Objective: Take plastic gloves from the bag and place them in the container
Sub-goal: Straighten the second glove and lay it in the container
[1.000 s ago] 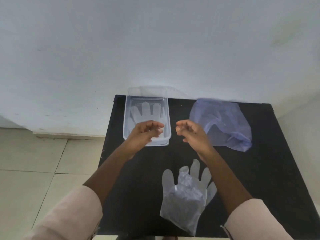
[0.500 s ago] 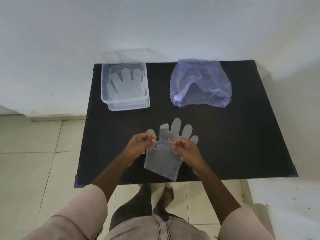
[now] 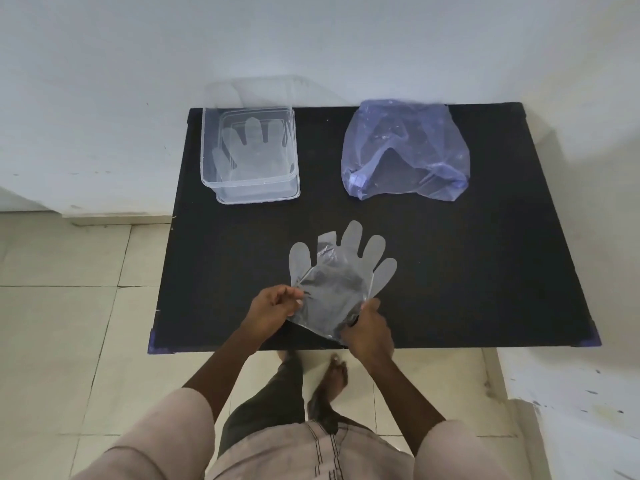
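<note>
Both hands, left [image 3: 273, 306] and right [image 3: 369, 327], having left the clear rectangular plastic container [image 3: 250, 157], now have fingers clamped on the second transparent plastic glove [image 3: 337, 278] nearer the person, ready for transfer.

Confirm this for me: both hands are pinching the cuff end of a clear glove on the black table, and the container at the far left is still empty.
Not quite. The container is not empty: the head view shows a clear glove already lying flat inside it. The rest holds: the left hand and right hand each pinch the cuff end of the glove on the black table.
</note>
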`<action>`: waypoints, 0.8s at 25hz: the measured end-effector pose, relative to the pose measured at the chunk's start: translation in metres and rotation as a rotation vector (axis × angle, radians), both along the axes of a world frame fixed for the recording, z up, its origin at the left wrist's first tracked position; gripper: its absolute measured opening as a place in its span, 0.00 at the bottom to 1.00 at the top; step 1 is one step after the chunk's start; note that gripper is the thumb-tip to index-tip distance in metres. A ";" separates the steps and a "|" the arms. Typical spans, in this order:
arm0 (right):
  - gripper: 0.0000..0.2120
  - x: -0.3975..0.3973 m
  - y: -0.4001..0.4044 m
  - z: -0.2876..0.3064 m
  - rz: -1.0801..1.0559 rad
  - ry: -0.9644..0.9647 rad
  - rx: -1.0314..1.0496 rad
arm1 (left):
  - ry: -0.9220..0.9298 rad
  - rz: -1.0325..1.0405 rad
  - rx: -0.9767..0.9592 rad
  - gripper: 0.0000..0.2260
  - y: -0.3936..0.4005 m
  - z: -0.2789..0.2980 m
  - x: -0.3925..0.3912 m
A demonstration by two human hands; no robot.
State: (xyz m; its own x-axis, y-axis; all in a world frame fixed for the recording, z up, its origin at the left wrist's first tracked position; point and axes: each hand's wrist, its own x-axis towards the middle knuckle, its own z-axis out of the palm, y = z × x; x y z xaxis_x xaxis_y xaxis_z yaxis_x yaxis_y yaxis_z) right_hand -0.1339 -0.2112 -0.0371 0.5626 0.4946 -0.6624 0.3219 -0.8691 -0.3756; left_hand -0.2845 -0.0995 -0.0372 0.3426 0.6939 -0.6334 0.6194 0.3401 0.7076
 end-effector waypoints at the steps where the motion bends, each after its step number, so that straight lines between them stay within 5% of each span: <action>1: 0.29 -0.001 0.001 -0.001 -0.043 0.032 0.034 | 0.013 -0.002 0.035 0.06 -0.002 -0.003 -0.002; 6: 0.22 0.006 0.008 0.009 -0.436 0.367 0.171 | 0.088 -0.108 0.305 0.08 -0.017 -0.010 -0.017; 12: 0.17 0.015 0.018 0.024 -0.766 0.651 0.236 | 0.163 -0.320 0.519 0.27 -0.034 -0.013 -0.023; 17: 0.08 0.019 0.018 0.041 -0.897 0.821 0.273 | 0.099 -0.124 0.566 0.08 -0.030 -0.004 -0.008; 20: 0.13 0.024 0.002 0.035 -0.724 0.625 0.386 | 0.065 -0.075 0.509 0.04 -0.016 0.002 -0.002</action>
State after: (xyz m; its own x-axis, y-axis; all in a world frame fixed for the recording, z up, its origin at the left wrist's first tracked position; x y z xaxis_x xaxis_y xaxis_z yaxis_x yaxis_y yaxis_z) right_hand -0.1096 -0.2097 -0.0025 0.4196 0.4153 -0.8071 -0.5794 -0.5619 -0.5904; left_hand -0.2862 -0.1151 -0.0350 0.3748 0.8944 -0.2440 0.6769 -0.0842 0.7313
